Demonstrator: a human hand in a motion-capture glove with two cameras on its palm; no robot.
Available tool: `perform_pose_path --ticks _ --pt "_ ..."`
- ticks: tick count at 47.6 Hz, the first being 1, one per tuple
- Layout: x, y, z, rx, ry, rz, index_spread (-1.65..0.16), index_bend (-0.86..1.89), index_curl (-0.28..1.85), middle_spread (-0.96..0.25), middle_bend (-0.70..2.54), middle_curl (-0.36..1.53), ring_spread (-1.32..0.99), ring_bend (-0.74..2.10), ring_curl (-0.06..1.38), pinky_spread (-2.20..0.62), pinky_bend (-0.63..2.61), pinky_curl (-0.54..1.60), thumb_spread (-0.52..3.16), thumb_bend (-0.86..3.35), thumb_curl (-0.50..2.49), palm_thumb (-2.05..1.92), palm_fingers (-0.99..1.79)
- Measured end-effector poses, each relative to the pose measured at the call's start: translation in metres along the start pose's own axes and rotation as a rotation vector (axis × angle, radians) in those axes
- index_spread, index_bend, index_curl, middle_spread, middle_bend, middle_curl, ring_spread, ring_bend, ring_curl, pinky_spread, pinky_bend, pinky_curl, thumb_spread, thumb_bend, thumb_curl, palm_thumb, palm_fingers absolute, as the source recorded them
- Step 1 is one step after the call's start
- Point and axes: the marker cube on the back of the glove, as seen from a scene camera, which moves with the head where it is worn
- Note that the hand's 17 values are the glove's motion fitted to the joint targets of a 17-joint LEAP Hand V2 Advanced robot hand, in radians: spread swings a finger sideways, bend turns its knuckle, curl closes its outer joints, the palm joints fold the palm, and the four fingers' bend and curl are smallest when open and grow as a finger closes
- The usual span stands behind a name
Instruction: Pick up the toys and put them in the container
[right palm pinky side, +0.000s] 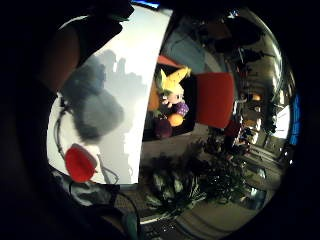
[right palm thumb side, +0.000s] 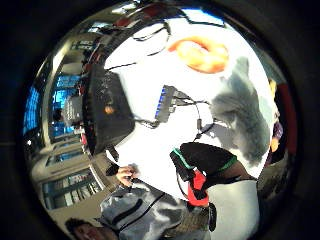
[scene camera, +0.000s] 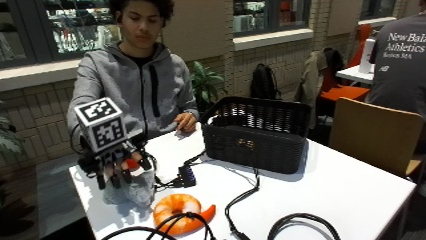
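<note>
One gloved right hand (scene camera: 118, 167) is raised over the near-left corner of the white table (scene camera: 346, 190) in the outside view, palm facing out, fingers pointing down and spread, holding nothing. Just below and in front of it sits an orange shrimp toy (scene camera: 178, 211), curled up on the tabletop. The black wicker basket (scene camera: 256, 134) stands well apart from the hand, mid-table, lid open. The person's bare hand (scene camera: 187, 123) rests on the table edge by the basket.

From the little-finger palm view you get the white table (right palm pinky side: 135, 85) with the hand's shadow across it, a red object (right palm pinky side: 80, 163) that's too blurry to name, and a yellow plush toy (right palm pinky side: 172, 85) in a dark box beyond the table's edge.

Thumb-side palm view shows the shrimp toy (right palm thumb side: 201, 53) lying on the table (right palm thumb side: 150, 140), with the basket (right palm thumb side: 107, 112) a good way off.
</note>
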Motion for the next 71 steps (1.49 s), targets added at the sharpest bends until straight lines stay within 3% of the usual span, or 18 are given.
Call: perform_pose_path --ticks 9,16,22,29,36,43,57,71 --pt "0.015 -0.011 0.049 -0.056 -0.036 0.012 -0.28 0.1 0.24 0.01 0.07 0.31 -0.08 0.32 0.25 0.0 0.81 0.44 1.24 0.0 0.34 0.15 -0.2" --pt "0.008 -0.018 0.066 -0.006 -0.034 -0.025 -0.3 0.1 0.23 -0.02 0.03 0.24 -0.06 0.24 0.25 0.02 0.99 0.48 1.26 0.0 0.34 0.17 -0.25" --pt "-0.001 -0.018 0.074 0.066 -0.01 -0.087 -0.32 0.06 0.18 -0.03 0.03 0.18 -0.1 0.58 0.33 -0.06 1.22 0.51 1.4 0.11 0.37 0.36 0.06" --pt "0.0 -0.018 0.072 0.157 0.025 -0.097 -0.32 0.21 0.21 -0.06 0.12 0.15 -0.19 1.04 0.44 -0.21 1.24 0.48 1.58 0.3 0.43 0.62 0.52" --pt "0.002 -0.013 0.057 0.227 0.053 -0.095 -0.31 0.2 0.25 -0.08 0.18 0.18 -0.24 1.14 0.5 -0.29 1.21 0.47 1.57 0.37 0.51 0.77 0.69" --pt "-0.012 -0.011 0.001 0.31 0.076 -0.133 -0.3 0.18 0.28 -0.11 0.19 0.2 -0.27 1.22 0.54 -0.33 1.23 0.48 1.59 0.42 0.57 0.85 0.79" --pt "-0.145 0.02 -0.104 0.43 0.152 -0.38 -0.29 0.18 0.32 -0.16 0.22 0.26 -0.29 1.24 0.56 -0.36 1.21 0.49 1.58 0.46 0.65 0.87 0.85" --pt "-0.317 0.001 -0.113 0.34 0.174 -0.665 -0.3 0.17 0.36 -0.19 0.23 0.31 -0.3 1.22 0.56 -0.37 1.2 0.49 1.57 0.44 0.71 0.84 0.88"
